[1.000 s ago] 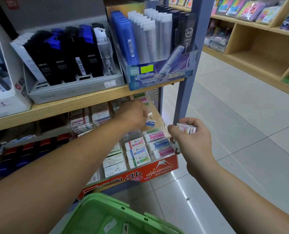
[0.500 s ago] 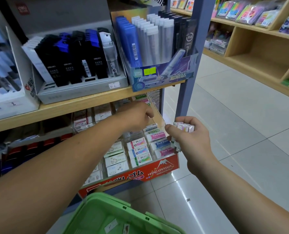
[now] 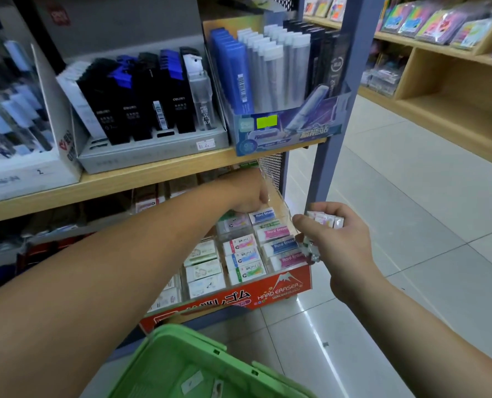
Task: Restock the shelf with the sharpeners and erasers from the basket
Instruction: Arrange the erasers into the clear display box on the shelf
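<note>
A red eraser display box (image 3: 279,288) on the lower shelf holds rows of wrapped erasers (image 3: 276,232) in clear compartments. My left hand (image 3: 247,196) reaches under the upper shelf to the back of the right column, fingers pinched down on a blue-labelled eraser (image 3: 263,215) at the top of that column. To the right of the box, my right hand (image 3: 334,239) is closed around a stack of small wrapped erasers (image 3: 325,219). The green basket (image 3: 181,366) sits low in front of me with a couple of small items inside.
The wooden upper shelf (image 3: 153,176) overhangs the display and carries a grey tray of lead refills (image 3: 153,150) and a blue pen display (image 3: 285,130). A blue steel upright (image 3: 336,124) stands just right of the box. Another wooden shelf unit (image 3: 454,81) lines the aisle's tiled floor.
My left hand has slid right and forward to the back of the right eraser column. My right hand has stayed beside the box with its stack.
</note>
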